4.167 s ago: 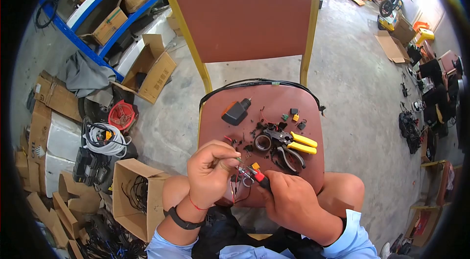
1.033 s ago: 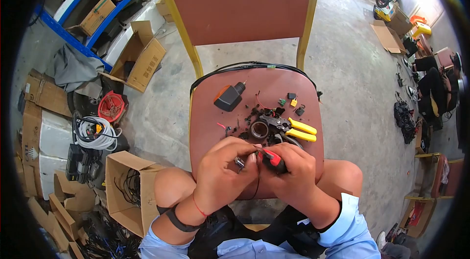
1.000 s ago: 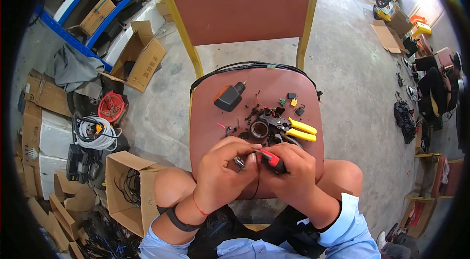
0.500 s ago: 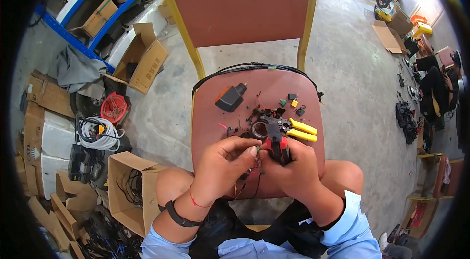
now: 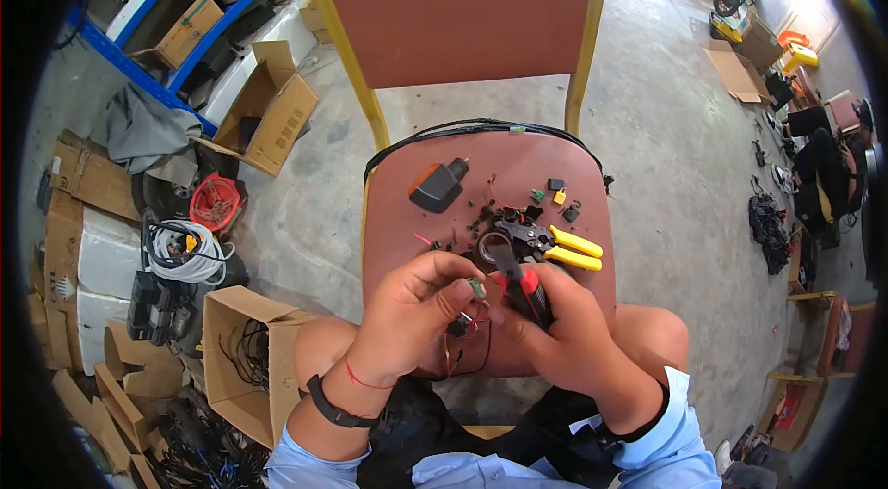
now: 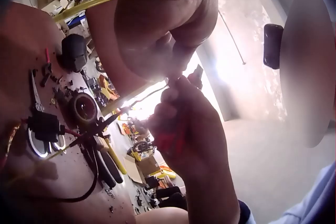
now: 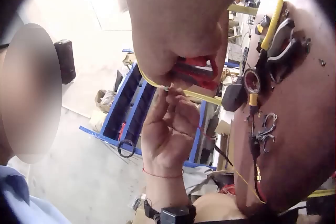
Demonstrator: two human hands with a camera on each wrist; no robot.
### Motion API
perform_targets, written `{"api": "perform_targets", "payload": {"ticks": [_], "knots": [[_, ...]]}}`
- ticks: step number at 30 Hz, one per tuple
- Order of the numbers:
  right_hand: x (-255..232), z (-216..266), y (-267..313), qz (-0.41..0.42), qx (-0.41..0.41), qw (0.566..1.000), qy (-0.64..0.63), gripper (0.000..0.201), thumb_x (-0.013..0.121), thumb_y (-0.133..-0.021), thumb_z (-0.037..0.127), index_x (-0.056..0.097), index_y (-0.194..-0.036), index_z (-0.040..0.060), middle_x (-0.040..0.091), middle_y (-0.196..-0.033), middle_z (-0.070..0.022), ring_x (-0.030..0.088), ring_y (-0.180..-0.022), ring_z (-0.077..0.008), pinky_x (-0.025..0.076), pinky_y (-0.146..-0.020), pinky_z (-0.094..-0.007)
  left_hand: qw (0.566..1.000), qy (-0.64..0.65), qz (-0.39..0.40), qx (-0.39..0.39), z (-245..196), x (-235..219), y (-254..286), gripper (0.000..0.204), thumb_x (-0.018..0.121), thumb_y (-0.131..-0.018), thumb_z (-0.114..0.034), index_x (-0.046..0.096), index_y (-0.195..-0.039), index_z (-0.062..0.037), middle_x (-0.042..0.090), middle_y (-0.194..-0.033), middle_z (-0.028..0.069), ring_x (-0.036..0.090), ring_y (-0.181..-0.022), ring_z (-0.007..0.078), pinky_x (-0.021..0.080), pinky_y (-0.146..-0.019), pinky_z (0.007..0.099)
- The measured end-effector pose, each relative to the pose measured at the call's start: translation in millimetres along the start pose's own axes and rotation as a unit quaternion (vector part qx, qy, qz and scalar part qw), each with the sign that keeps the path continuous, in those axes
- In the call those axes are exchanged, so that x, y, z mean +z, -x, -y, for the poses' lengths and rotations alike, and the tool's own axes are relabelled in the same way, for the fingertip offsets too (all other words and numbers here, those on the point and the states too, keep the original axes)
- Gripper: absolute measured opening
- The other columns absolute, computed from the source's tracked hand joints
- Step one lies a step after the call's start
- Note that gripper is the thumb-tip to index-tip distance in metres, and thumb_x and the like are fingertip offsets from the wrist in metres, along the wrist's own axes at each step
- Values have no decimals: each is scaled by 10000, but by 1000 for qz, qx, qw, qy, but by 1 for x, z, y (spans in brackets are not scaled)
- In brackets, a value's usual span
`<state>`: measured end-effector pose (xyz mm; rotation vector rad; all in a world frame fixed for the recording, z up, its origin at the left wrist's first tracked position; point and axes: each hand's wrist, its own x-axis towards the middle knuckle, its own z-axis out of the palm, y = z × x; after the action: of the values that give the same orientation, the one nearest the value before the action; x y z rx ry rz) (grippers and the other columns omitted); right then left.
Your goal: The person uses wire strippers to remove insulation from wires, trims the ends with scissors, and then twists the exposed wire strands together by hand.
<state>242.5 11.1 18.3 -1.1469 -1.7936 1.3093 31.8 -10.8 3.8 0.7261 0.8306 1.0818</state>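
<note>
My left hand (image 5: 407,318) pinches a small green piece (image 5: 477,288) between thumb and index finger, above the front of the chair seat (image 5: 398,258). Thin wires hang below it. In my right hand (image 5: 583,336) is a red-and-black tool (image 5: 529,295), gripped with its dark end toward the chair back. The fingertips of both hands are close together. The right wrist view shows the tool (image 7: 197,71) just above the left hand (image 7: 170,129). Small ring-handled scissors (image 7: 268,129) lie on the seat.
Yellow-handled pliers (image 5: 575,248), a tape roll (image 5: 491,248), a black-and-orange lamp (image 5: 437,185) and small connectors (image 5: 560,198) lie on the seat. Black cable (image 5: 481,126) runs along its rear edge. An open carton (image 5: 222,350) stands at the left.
From being close together, my hands have drawn slightly apart. The tool has swung from lying flatter to pointing toward the chair back, and the green piece shows more plainly.
</note>
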Motion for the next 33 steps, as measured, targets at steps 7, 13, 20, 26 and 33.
{"api": "perform_targets", "payload": {"ticks": [7,13,20,26,33], "knots": [[1,6,14,-3,-36,997,67,400,751,-930,197,602,-1258,23,707,-1028,-183,724,-899,-359,568,-736,-408,995,92,33,14,8,-8,-2,217,642,-1045,-139,602,-1216,-12,648,-1127,50,637,-986,125,525,-898,271],[-1,5,18,12,-75,988,134,349,740,-919,173,611,-1206,25,703,-987,-150,715,-834,-350,560,-677,-419,998,53,4,41,9,-1,-1,241,671,-1026,-166,608,-1204,-16,651,-1111,56,646,-994,132,529,-898,274],[-3,6,21,9,-71,988,140,349,736,-914,180,608,-1202,29,702,-977,-147,713,-827,-352,554,-666,-434,998,1,-4,65,12,2,1,225,638,-1045,-110,608,-1244,-8,666,-1137,52,636,-1022,112,525,-914,270],[0,4,25,-6,-80,983,164,350,730,-903,176,610,-1198,31,699,-971,-140,711,-829,-352,551,-673,-436,992,-78,-47,87,9,13,3,238,677,-1021,-178,615,-1181,-13,677,-1068,70,653,-1004,136,542,-900,278],[-2,1,27,-1,-78,979,187,355,721,-900,174,608,-1205,31,704,-991,-149,713,-819,-356,554,-678,-443,979,-146,-35,139,12,14,5,214,642,-1036,-61,615,-1239,2,669,-1146,56,643,-1041,120,532,-907,263]]}}
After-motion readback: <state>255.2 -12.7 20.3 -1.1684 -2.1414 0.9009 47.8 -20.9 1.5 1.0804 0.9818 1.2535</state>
